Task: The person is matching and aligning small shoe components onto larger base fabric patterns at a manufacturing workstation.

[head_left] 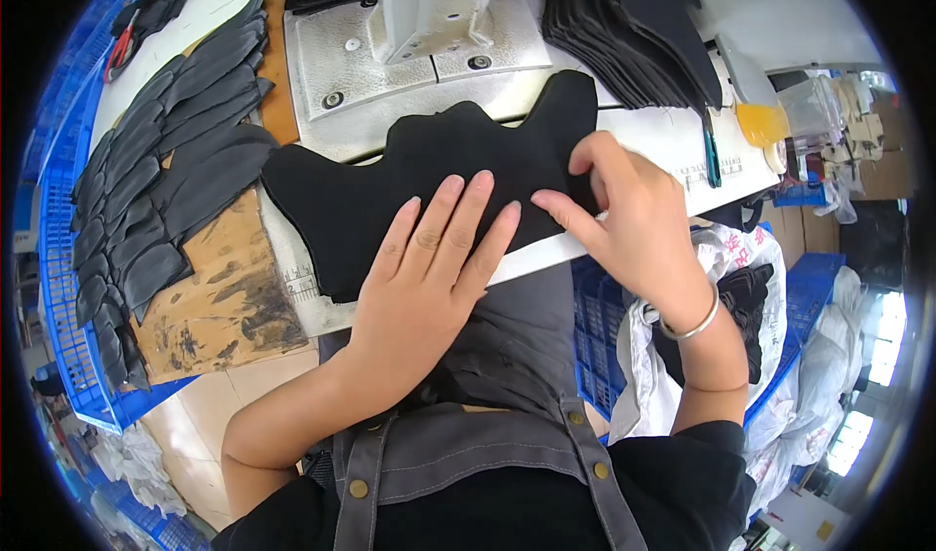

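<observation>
A shaped black cut panel [429, 185], with a wavy far edge, lies flat on the white machine bed [546, 249] in front of me. My left hand [419, 278] rests palm down on its near middle, fingers stretched out and slightly spread. At the panel's right end, my right hand [629, 219] has its thumb out on the black surface and its other fingers bent. Thumb and forefinger stand apart, and nothing shows between them. Under the right palm, the view is blocked.
A white machine post [429, 15] rises behind the panel. Overlapping dark grey pieces [175, 161] cover a stained brown board [224, 297] on the left. Stacked black panels [634, 34] lie at far right, near teal snips [712, 151]. A white sack [639, 375] stands below right.
</observation>
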`<state>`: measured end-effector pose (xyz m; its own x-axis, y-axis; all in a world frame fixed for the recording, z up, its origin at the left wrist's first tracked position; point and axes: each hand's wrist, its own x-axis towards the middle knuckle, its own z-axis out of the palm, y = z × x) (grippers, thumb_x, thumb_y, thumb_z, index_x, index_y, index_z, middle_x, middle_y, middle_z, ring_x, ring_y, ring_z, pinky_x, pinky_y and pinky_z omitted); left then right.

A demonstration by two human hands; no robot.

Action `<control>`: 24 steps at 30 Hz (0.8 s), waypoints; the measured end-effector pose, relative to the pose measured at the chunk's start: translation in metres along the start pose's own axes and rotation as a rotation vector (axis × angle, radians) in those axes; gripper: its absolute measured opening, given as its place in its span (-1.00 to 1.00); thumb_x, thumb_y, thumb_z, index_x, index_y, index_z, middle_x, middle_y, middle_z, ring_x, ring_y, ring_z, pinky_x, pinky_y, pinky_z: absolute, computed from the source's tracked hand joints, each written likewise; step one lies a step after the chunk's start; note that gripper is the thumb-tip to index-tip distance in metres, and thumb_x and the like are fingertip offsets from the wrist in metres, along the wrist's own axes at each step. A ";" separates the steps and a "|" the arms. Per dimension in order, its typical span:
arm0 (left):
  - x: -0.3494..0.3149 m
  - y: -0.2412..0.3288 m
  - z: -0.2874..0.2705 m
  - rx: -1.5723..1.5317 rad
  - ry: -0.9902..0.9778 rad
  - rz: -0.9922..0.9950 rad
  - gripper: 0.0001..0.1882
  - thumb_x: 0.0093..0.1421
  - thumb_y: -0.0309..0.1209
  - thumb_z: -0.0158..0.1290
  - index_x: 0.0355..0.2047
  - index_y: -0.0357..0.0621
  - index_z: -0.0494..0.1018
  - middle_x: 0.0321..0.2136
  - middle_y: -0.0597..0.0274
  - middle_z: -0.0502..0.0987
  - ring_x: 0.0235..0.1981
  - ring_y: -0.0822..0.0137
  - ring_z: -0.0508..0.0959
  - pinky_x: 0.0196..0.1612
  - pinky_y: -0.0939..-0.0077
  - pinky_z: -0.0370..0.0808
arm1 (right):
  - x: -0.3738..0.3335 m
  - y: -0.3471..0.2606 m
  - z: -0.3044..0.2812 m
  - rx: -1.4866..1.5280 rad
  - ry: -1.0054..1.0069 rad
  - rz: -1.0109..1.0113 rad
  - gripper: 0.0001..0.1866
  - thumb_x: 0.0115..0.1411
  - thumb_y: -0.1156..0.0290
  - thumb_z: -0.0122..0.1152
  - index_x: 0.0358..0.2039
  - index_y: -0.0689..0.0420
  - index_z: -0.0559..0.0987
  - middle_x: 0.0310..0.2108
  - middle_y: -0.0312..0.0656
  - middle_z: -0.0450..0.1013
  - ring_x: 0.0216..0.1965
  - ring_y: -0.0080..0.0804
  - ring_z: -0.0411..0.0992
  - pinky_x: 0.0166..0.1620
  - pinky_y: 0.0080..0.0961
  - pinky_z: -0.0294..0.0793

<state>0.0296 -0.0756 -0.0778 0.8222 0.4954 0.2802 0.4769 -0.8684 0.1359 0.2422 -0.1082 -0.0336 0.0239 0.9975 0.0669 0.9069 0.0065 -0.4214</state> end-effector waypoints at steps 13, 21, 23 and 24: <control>-0.023 -0.023 -0.052 0.090 -0.119 -0.096 -0.08 -0.05 -0.10 0.23 0.24 -0.30 0.14 0.05 0.12 0.44 0.11 0.21 0.42 0.21 0.22 0.22 | 0.011 0.021 -0.001 -0.387 0.013 -0.706 -0.38 0.07 0.14 0.22 0.08 0.27 0.43 0.13 0.04 0.34 0.15 -0.09 0.35 0.09 -0.23 0.43; 0.014 -0.029 -0.052 0.135 0.087 0.058 -0.36 0.03 -0.25 0.13 0.10 -0.33 0.33 -0.03 0.02 0.47 0.00 0.04 0.46 0.16 0.17 0.27 | 0.027 0.015 -0.012 -0.557 0.418 -1.033 -0.67 0.12 0.21 0.24 -0.37 0.28 0.51 -0.37 -0.05 0.54 -0.28 -0.24 0.54 -0.02 -0.29 0.53; 0.012 -0.031 -0.066 0.221 0.113 0.067 -0.42 0.03 -0.33 0.07 0.08 -0.33 0.36 -0.01 0.02 0.46 0.01 0.05 0.46 0.17 0.17 0.27 | 0.027 0.003 -0.024 -0.519 0.511 -1.015 -0.67 0.13 0.20 0.23 -0.46 0.28 0.52 -0.48 -0.07 0.51 -0.38 -0.27 0.54 -0.03 -0.26 0.54; 0.012 -0.032 -0.076 0.284 0.129 0.084 -0.47 0.03 -0.42 0.01 0.06 -0.32 0.38 0.02 0.02 0.45 0.02 0.06 0.46 0.17 0.17 0.27 | 0.025 -0.001 -0.027 -0.488 0.545 -1.006 -0.66 0.14 0.20 0.23 -0.48 0.28 0.53 -0.52 -0.08 0.51 -0.42 -0.28 0.53 -0.03 -0.25 0.54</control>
<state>0.0005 -0.0437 -0.0067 0.8245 0.3999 0.4002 0.4921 -0.8560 -0.1584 0.2535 -0.0856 -0.0067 -0.7063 0.4043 0.5811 0.6824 0.6074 0.4068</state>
